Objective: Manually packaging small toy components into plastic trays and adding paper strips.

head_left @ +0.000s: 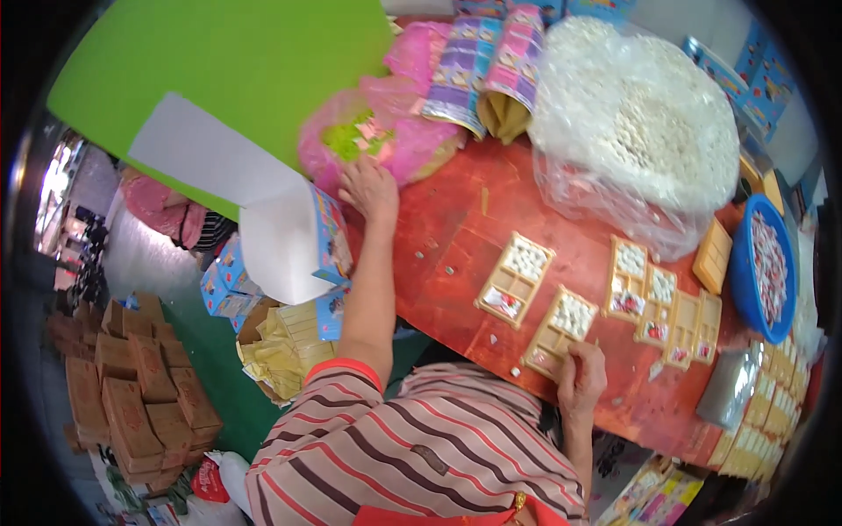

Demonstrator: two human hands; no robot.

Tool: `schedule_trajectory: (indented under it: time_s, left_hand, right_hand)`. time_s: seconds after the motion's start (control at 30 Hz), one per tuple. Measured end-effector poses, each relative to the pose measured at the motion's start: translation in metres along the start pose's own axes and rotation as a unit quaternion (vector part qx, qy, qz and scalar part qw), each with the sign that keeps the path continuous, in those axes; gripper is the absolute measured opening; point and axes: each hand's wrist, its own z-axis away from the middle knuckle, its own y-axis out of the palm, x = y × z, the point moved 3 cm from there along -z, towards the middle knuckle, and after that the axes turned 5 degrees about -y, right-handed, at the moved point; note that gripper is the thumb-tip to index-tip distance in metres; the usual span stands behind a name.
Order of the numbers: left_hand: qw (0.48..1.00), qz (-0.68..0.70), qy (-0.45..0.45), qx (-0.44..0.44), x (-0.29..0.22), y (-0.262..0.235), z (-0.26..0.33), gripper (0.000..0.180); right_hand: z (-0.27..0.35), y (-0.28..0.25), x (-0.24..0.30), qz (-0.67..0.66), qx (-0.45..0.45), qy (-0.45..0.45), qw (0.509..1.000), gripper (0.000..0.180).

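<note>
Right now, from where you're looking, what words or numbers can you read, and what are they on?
I can't read any for sure.
Purple-and-blue package: print too small and blurred.
Pink-and-purple package: the same.
Blue printed boxes: too small.
Brown cartons: reddish marks, too blurred.
Small packet in a wooden tray: too tiny to tell.

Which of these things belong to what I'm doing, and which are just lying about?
Apparently in use: pink bag, at the left hand; near tray, at the right hand; other trays; white pieces; blue bowl.
Probably just lying about: brown cartons; red bag.
</note>
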Motion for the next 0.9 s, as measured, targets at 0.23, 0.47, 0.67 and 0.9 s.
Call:
schedule_trajectory:
  time_s: [0.23,0.47,0.67,0.9]
  left_hand:
    - [0.998,-0.056,0.036,-0.004,0.018,0.010,-0.015,0.023]
    - [0.999,0.018,0.029,0.009,0.021,0.010,-0.009,0.021]
    - [0.996,0.076,0.032,0.021,0.011,-0.009,0.025,0.028]
    - [0.827,0.266,0.451,0.204,-0.023,-0.100,0.156,0.040]
  right_hand:
    - [-0.006,0.002,0.004,-0.025,0.005,-0.012,1.000,0.013]
    - [-0.003,0.006,0.010,-0.021,0.022,-0.029,0.999,0.015]
    - [0.001,0.012,0.015,0.046,0.081,-0.090,0.992,0.018]
    - [0.015,0.003,0.003,0.024,-0.001,-0.030,0.999,0.019]
